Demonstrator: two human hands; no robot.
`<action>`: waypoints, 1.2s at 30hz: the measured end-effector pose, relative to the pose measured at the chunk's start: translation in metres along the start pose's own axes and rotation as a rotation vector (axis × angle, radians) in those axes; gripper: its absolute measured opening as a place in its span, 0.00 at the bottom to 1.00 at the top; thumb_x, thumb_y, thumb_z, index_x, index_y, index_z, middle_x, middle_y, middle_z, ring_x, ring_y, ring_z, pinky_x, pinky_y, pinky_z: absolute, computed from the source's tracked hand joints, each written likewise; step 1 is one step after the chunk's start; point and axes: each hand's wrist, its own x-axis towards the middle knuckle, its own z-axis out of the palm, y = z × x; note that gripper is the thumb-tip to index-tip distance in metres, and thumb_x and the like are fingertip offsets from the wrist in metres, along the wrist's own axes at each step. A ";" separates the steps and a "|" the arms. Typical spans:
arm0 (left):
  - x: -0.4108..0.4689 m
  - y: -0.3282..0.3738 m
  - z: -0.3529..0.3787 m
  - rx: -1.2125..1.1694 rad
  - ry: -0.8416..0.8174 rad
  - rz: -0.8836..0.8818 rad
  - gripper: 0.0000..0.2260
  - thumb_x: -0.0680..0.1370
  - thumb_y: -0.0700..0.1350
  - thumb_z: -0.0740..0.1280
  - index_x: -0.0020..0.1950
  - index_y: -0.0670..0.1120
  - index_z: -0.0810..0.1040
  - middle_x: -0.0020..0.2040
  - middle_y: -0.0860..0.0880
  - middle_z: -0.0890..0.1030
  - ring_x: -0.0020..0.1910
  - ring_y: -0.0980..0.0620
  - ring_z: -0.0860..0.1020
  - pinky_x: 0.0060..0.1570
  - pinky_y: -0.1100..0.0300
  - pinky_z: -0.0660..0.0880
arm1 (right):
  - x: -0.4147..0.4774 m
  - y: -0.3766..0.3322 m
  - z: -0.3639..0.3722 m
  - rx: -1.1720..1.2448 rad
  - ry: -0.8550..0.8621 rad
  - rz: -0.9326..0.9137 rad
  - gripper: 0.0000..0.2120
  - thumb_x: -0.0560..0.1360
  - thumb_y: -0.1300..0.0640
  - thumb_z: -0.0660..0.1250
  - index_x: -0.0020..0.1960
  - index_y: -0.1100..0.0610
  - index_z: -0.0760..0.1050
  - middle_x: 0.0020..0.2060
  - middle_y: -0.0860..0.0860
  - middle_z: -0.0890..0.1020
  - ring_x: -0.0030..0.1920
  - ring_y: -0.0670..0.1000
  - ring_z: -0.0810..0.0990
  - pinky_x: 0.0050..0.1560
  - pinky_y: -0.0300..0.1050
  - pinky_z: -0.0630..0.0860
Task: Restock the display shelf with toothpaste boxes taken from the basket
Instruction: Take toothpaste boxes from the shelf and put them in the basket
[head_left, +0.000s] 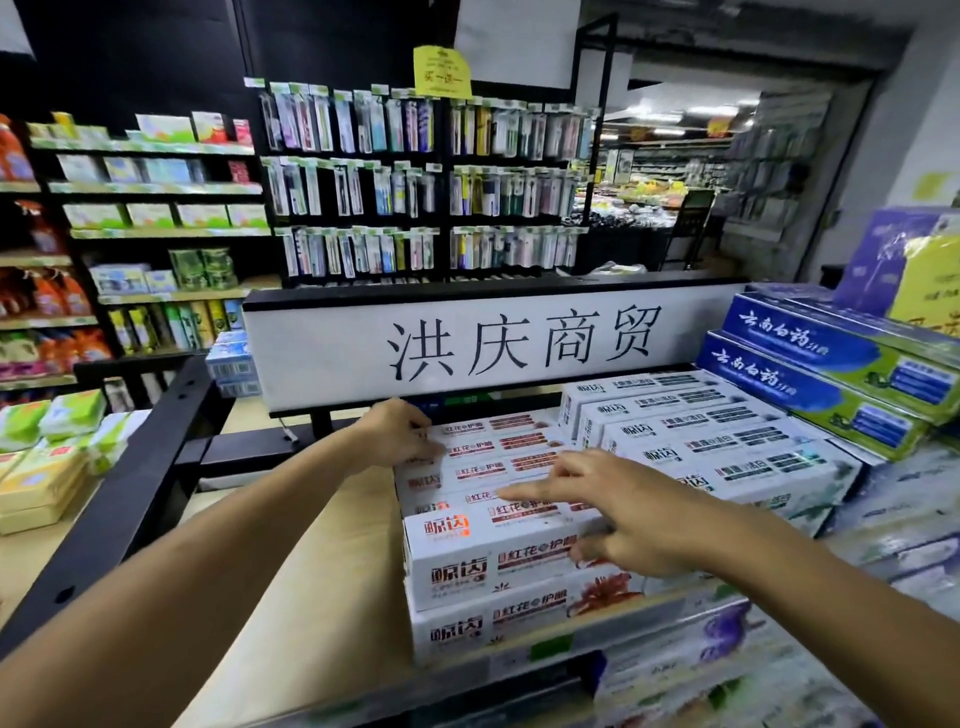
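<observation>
The one head-worn wide-angle camera looks forward and down from close above the display shelf.

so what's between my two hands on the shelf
Rows of white toothpaste boxes with red print fill the gap between left hand and right hand, head view.

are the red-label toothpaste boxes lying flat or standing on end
Lying flat: the red-label toothpaste boxes are stacked on the wooden shelf, long printed faces up, with left hand and right hand on them.
</observation>
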 end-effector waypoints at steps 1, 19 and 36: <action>0.001 -0.002 0.001 -0.001 0.033 0.014 0.25 0.70 0.52 0.78 0.64 0.46 0.79 0.55 0.49 0.81 0.50 0.50 0.80 0.49 0.56 0.79 | -0.001 0.000 0.000 -0.002 -0.001 -0.003 0.40 0.76 0.54 0.71 0.68 0.19 0.52 0.55 0.38 0.66 0.56 0.41 0.67 0.58 0.45 0.72; -0.092 -0.002 -0.018 0.056 0.322 0.583 0.18 0.78 0.54 0.66 0.65 0.50 0.72 0.53 0.63 0.69 0.52 0.62 0.72 0.48 0.70 0.73 | -0.005 -0.003 0.003 -0.200 0.088 -0.039 0.43 0.72 0.49 0.74 0.68 0.19 0.50 0.75 0.32 0.33 0.76 0.44 0.32 0.71 0.67 0.60; -0.101 -0.018 0.002 -0.582 -0.278 0.302 0.22 0.79 0.69 0.49 0.67 0.67 0.73 0.62 0.62 0.79 0.62 0.61 0.76 0.59 0.64 0.72 | -0.008 0.002 0.005 -0.098 -0.006 -0.026 0.40 0.76 0.49 0.70 0.68 0.19 0.48 0.73 0.25 0.44 0.76 0.36 0.43 0.76 0.48 0.55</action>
